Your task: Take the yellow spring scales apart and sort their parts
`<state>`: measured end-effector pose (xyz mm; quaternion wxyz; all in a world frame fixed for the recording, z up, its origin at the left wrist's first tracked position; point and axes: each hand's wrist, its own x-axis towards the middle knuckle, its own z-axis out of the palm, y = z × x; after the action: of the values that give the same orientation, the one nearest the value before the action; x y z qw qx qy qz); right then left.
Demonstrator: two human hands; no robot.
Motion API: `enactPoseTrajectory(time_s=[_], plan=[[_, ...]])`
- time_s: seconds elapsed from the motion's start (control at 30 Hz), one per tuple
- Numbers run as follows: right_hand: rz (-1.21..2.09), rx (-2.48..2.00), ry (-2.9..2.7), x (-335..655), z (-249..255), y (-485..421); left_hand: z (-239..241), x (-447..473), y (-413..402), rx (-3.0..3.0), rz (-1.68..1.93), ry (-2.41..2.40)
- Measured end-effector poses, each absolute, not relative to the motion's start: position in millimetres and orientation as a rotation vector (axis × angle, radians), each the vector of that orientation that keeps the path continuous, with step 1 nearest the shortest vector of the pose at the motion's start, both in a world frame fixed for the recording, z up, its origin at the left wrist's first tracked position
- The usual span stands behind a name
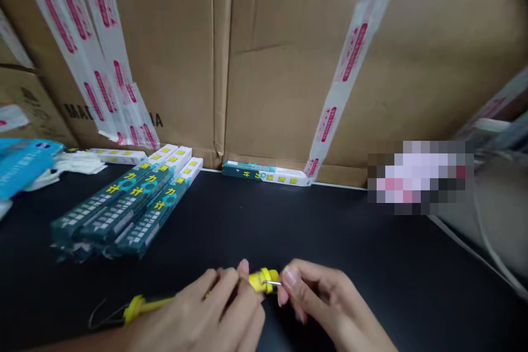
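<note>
My left hand [218, 308] is closed around a slim yellow tool [262, 279] low in the view, its tail end [136, 306] sticking out to the left over the black table [330, 231]. My right hand [317, 297] pinches a small metal pin at the tool's yellow head. Both hands meet just above the table's near edge.
Three long green-and-white boxes [124, 203] lie side by side at the left. One more such box [268, 173] rests against the taped cardboard cartons [268, 66] at the back. Blue packets [20, 165] and white wrappers sit far left. A white cable [487, 247] runs down the right.
</note>
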<state>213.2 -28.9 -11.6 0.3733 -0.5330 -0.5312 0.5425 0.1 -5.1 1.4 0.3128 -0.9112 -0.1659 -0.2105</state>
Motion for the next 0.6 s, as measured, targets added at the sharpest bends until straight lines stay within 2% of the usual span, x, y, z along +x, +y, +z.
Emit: enactPoseTrajectory(time_s=[0.4, 0.6], plan=[[1.455, -1.315, -1.297, 211, -11, -27, -2, 1, -6, -2.392, -0.572, -0.435], [1.425, -1.339, -1.358, 212, -18, -26, -11, 3, 0, -2.43, -0.767, -0.519]])
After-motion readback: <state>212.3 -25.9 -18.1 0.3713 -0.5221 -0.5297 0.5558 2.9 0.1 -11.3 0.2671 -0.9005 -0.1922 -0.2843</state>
